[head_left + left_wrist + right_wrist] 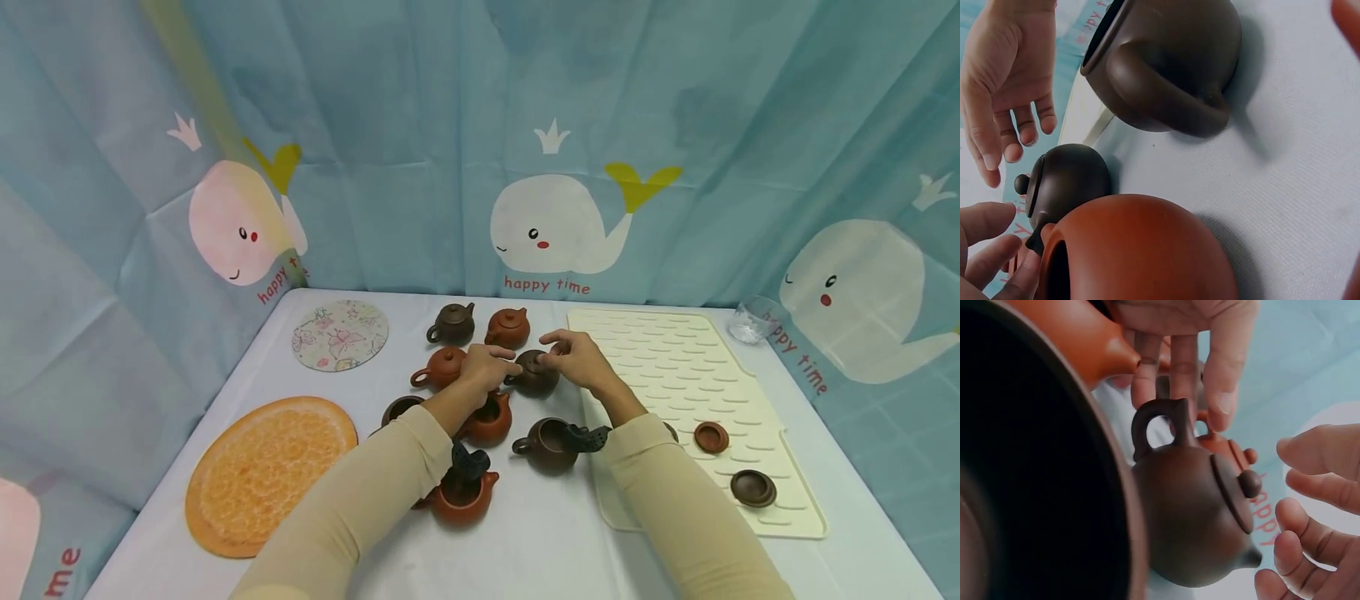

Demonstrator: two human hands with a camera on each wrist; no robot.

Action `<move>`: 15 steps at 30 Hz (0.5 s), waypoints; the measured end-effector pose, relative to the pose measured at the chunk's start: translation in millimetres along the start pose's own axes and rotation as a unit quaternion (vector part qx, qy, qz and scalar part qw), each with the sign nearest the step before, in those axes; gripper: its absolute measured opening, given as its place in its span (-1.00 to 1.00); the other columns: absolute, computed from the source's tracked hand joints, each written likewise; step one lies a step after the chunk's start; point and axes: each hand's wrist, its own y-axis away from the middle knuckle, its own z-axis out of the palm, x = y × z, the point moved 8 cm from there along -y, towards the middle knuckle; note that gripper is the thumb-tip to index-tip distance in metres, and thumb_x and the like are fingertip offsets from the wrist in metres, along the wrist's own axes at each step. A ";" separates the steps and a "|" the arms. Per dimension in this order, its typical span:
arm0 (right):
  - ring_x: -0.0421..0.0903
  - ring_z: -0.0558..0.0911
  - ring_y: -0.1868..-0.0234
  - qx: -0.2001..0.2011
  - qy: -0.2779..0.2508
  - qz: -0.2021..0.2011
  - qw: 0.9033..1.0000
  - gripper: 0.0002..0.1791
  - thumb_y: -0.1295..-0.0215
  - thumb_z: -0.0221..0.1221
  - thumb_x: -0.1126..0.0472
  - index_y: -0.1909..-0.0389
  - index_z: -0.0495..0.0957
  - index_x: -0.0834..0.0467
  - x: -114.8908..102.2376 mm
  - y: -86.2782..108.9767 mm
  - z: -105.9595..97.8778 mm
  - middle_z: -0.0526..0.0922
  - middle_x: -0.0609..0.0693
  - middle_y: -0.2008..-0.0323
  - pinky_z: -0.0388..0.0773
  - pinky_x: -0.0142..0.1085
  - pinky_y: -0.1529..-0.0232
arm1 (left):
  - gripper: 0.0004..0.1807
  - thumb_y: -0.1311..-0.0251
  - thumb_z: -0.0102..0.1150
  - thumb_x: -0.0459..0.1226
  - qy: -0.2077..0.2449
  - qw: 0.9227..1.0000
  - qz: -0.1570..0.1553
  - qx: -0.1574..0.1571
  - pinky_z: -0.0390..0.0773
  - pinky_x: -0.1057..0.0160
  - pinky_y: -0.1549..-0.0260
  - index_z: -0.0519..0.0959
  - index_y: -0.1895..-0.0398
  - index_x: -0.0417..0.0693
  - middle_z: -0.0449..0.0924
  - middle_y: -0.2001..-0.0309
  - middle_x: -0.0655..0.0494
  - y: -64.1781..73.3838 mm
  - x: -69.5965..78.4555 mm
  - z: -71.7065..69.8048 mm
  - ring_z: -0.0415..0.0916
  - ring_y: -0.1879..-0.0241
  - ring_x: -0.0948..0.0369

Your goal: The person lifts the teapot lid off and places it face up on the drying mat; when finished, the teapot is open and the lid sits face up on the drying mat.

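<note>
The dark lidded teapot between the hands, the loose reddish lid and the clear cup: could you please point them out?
Dark lidded teapot [1186, 515], right wrist view: its rounded body.
Loose reddish lid [711, 437], head view: its middle.
Clear cup [749, 325], head view: its side wall.

A white-clothed table [540, 542] is spanning the lower frame. At left, a round floral mat [341, 336] is lying above a round orange mat [273, 475]. At right, a ridged cream mat [652, 358] is lying flat, a clear cup [750, 327] standing beside its upper corner. Near centre, a dark lidded teapot [536, 382] is standing below other lidded teapots [508, 328]; open teapots [551, 458] are standing lower, some partly hidden.
</note>
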 end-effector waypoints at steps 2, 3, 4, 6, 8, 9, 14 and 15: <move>-0.06 0.46 0.48 -0.001 -0.003 0.003 1.000 -0.66 -0.20 0.29 0.28 0.00 0.59 0.27 1.6 -1.3 2.5 0.57 0.05 0.47 0.39 -0.23 0.47 | -0.72 -0.09 0.39 -0.33 -0.006 1.000 -0.002 0.003 0.42 0.23 0.48 0.70 0.08 -0.10 0.57 0.16 0.02 -1.4 0.3 0.1 0.43 0.32 0.10; -0.06 0.47 0.48 -0.003 -0.003 0.003 1.000 -0.65 -0.19 0.29 0.28 0.00 0.59 0.28 2.5 -2.0 3.8 0.57 0.05 0.48 0.39 -0.23 0.46 | -0.73 -0.09 0.39 -0.34 -0.008 1.000 -0.003 0.004 0.42 0.24 0.50 0.70 0.10 -0.10 0.57 0.18 0.02 -1.9 0.3 0.1 0.43 0.33 0.11; -0.06 0.47 0.48 -0.004 -0.002 0.004 1.000 -0.64 -0.17 0.30 0.28 0.00 0.59 0.30 3.3 -2.6 5.1 0.57 0.04 0.49 0.40 -0.23 0.46 | -0.74 -0.09 0.39 -0.34 -0.010 1.000 -0.003 0.004 0.43 0.25 0.51 0.70 0.12 -0.11 0.58 0.19 0.02 -2.3 0.3 0.3 0.43 0.35 0.11; -0.07 0.47 0.49 -0.006 0.007 0.003 1.000 -0.63 -0.15 0.31 0.28 0.01 0.59 0.31 4.1 -3.5 7.1 0.57 0.04 0.50 0.40 -0.24 0.47 | -0.78 -0.08 0.39 -0.36 -0.013 1.000 -0.004 0.005 0.45 0.26 0.54 0.72 0.17 -0.13 0.58 0.22 0.01 -3.0 0.1 0.8 0.44 0.39 0.13; -0.08 0.47 0.51 -0.007 0.022 0.002 1.000 -0.66 -0.15 0.31 0.28 0.04 0.61 0.30 4.8 -4.6 9.1 0.56 0.03 0.51 0.41 -0.25 0.49 | -0.82 -0.06 0.40 -0.39 -0.014 1.000 -0.006 0.004 0.45 0.27 0.56 0.72 0.22 -0.15 0.59 0.25 0.01 -3.7 -0.6 1.4 0.42 0.43 0.15; -0.09 0.47 0.52 -0.007 0.031 0.003 0.999 -0.68 -0.15 0.31 0.28 0.07 0.62 0.28 5.0 -5.1 9.9 0.56 0.02 0.52 0.41 -0.26 0.50 | -0.84 -0.06 0.40 -0.40 -0.017 1.000 -0.006 0.005 0.45 0.28 0.58 0.72 0.25 -0.17 0.59 0.27 0.00 -4.2 -0.7 1.6 0.42 0.45 0.15; -0.09 0.47 0.53 0.000 0.101 -0.004 0.995 -0.80 -0.16 0.30 0.28 0.18 0.67 0.22 2.1 -6.4 11.3 0.54 -0.01 0.53 0.42 -0.25 0.52 | -0.91 -0.02 0.40 -0.44 -0.038 0.999 -0.013 0.012 0.46 0.30 0.58 0.73 0.37 -0.19 0.59 0.30 0.01 -6.3 -1.1 0.8 0.43 0.41 0.15; -0.09 0.48 0.51 0.001 0.114 -0.005 0.993 -0.81 -0.16 0.30 0.27 0.19 0.68 0.22 1.0 -6.7 11.4 0.54 -0.02 0.52 0.43 -0.25 0.50 | -0.93 -0.01 0.40 -0.44 -0.043 0.999 -0.014 0.014 0.47 0.30 0.57 0.73 0.39 -0.18 0.59 0.30 0.02 -6.7 -1.1 0.3 0.44 0.38 0.14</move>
